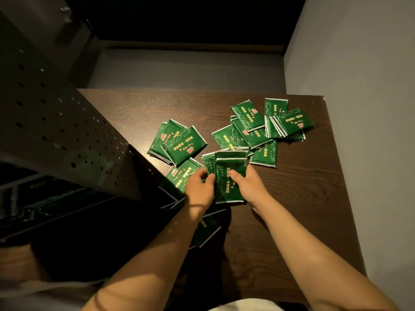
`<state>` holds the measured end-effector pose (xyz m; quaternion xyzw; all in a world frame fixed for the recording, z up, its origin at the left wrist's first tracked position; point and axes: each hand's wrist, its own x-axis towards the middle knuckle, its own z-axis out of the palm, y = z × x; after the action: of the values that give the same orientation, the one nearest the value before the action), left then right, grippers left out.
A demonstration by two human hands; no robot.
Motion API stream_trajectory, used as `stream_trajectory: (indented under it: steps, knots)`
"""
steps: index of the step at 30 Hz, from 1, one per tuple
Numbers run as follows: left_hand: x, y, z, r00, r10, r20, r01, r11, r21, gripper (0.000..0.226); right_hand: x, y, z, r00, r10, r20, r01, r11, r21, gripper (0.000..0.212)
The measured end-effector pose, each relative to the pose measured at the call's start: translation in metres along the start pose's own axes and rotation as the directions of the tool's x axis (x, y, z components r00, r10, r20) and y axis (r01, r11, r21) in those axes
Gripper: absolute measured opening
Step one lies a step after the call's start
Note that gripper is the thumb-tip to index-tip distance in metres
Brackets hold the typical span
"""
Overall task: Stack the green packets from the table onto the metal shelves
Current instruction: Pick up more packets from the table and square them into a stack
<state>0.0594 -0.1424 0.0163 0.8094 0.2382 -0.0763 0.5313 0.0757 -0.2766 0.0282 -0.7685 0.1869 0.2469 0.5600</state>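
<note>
**Both hands on a small stack of packets, mid-table**

Left hand (198, 189) and right hand (249, 187) reach in from the bottom of the frame, forearms bare and angled inward so they meet over the table (314, 198). Between them is a held stack of green packets (226, 176), standing roughly on edge. Right thumb lies across the front packet, fingers wrapped behind. Left fingers curl on the stack's left edge. Both grips are closed on the stack, not loose.

Loose packets on the wood:
- left pile (179, 142), overlapping, just past the left hand
- right pile (267, 126), fanned and overlapping, near the far right corner
- a few more under the left forearm (205, 230), partly in shadow

Edges: perforated metal shelf panel (67, 131) overhangs the table's left side, its corner close to the left hand. Lower shelf (33, 198) is dark; contents can't be made out reliably. Wall (359, 86) runs along the table's right edge. Bare wood lies right of the right forearm and beyond the piles toward the far edge.
</note>
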Motion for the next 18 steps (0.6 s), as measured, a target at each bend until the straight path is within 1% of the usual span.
stream_trajectory:
  steps: [2, 3, 4, 5, 6, 7, 8, 9, 11, 13, 14, 15, 18]
  knots:
    - [-0.001, 0.003, 0.000, 0.995, 0.012, 0.099, -0.007, 0.999, -0.047, 0.019, -0.001, -0.001, -0.002, 1.000, 0.017, -0.006, -0.017, 0.997, 0.072, 0.071]
    - [-0.002, 0.005, 0.000, 0.993, 0.012, 0.116, -0.008, 0.999, -0.034, 0.022, -0.001, 0.000, -0.004, 1.000, 0.014, -0.012, -0.013, 0.996, 0.087, 0.080]
    - [-0.003, 0.007, -0.001, 0.995, 0.013, 0.099, -0.014, 1.000, 0.007, 0.023, -0.001, 0.001, -0.006, 1.000, 0.011, -0.024, -0.009, 0.997, 0.076, 0.086]
    - [-0.003, 0.008, -0.003, 0.999, 0.022, 0.042, -0.026, 0.995, 0.101, 0.024, -0.002, 0.001, -0.008, 0.999, 0.019, -0.045, -0.016, 0.998, 0.064, 0.085]
    - [-0.004, 0.007, -0.006, 0.998, 0.049, -0.031, -0.040, 0.968, 0.248, 0.025, -0.002, 0.004, -0.010, 0.997, 0.029, -0.076, -0.025, 0.998, 0.055, 0.082]
    - [-0.005, 0.004, -0.009, 0.993, 0.094, -0.076, -0.057, 0.919, 0.391, 0.028, -0.003, 0.006, -0.012, 0.994, 0.036, -0.099, -0.030, 0.998, 0.058, 0.078]
    - [-0.007, 0.000, -0.012, 0.988, 0.122, -0.095, -0.061, 0.872, 0.486, 0.033, -0.003, 0.010, -0.015, 0.993, 0.042, -0.109, -0.034, 0.996, 0.077, 0.077]
    - [-0.008, -0.006, -0.015, 0.987, 0.118, -0.110, -0.043, 0.850, 0.526, 0.039, -0.005, 0.011, -0.015, 0.993, 0.052, -0.107, -0.042, 0.995, 0.093, 0.078]
    - [-0.010, -0.012, -0.019, 0.987, 0.084, -0.134, -0.004, 0.861, 0.508, 0.045, -0.007, 0.014, -0.013, 0.993, 0.076, -0.088, -0.071, 0.995, 0.065, 0.074]
    - [-0.010, -0.014, -0.018, 0.985, 0.103, -0.142, -0.022, 0.876, 0.482, 0.040, -0.008, 0.018, -0.007, 0.994, 0.099, -0.050, -0.098, 0.995, 0.029, 0.046]
    - [-0.009, -0.013, -0.017, 0.984, 0.114, -0.137, -0.039, 0.886, 0.462, 0.037, -0.009, 0.017, -0.002, 0.994, 0.101, -0.031, -0.101, 0.995, 0.012, 0.036]
    - [-0.007, -0.011, -0.015, 0.985, 0.114, -0.127, -0.049, 0.903, 0.427, 0.035, -0.010, 0.017, 0.002, 0.995, 0.098, -0.024, -0.098, 0.995, -0.010, 0.035]
    - [-0.001, -0.005, -0.006, 0.992, 0.049, -0.112, -0.014, 0.957, 0.290, 0.033, -0.012, 0.009, 0.012, 0.997, 0.081, 0.005, -0.079, 0.989, -0.126, 0.054]
